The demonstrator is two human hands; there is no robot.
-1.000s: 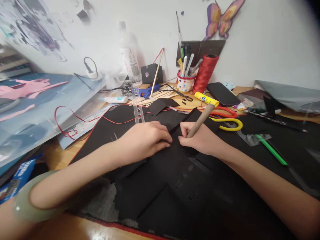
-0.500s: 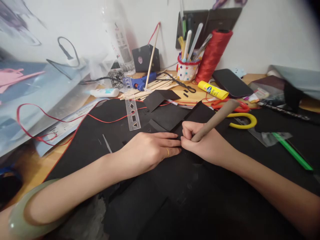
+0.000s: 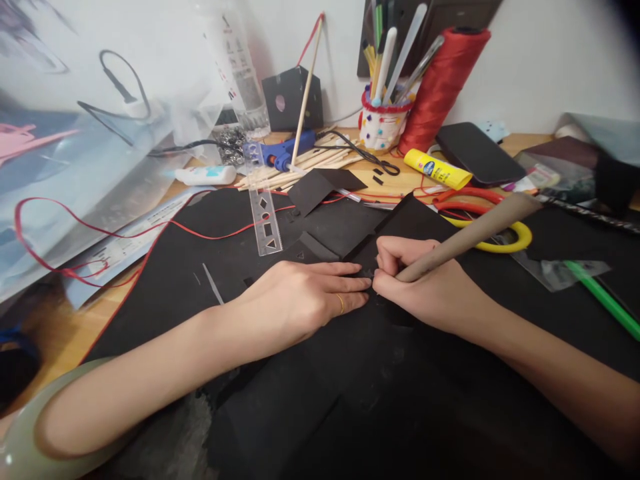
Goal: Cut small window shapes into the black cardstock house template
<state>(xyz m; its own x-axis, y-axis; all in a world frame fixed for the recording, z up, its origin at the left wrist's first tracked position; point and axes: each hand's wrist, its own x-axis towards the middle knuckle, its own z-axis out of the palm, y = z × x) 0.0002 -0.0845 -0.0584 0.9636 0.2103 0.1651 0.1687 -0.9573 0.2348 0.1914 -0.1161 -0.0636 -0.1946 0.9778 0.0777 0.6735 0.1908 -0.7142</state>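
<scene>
My left hand (image 3: 305, 300) lies flat with its fingers stretched out, pressing on black paper (image 3: 320, 373). A gold ring is on one finger and a pale green bangle (image 3: 30, 427) on the wrist. Close to those fingertips, my right hand (image 3: 425, 280) is closed round a thick grey-brown stick-shaped tool (image 3: 470, 230). The tool leans up and to the right; its working end is hidden by my fingers and the dark paper. Folded black card pieces (image 3: 315, 190) and a clear stencil ruler (image 3: 267, 227) lie beyond my hands.
Scissors with red and yellow handles (image 3: 520, 237) lie behind my right hand, near a yellow glue stick (image 3: 437, 169). At the back stand a pen cup (image 3: 383, 130), a red thread spool (image 3: 445, 90) and a blue glue gun (image 3: 285, 152). A green cutter (image 3: 600, 297) lies right.
My right hand has shifted slightly right, and the tool leans lower toward the right. My left hand stays flat on the paper. The camera view has shifted a little.
</scene>
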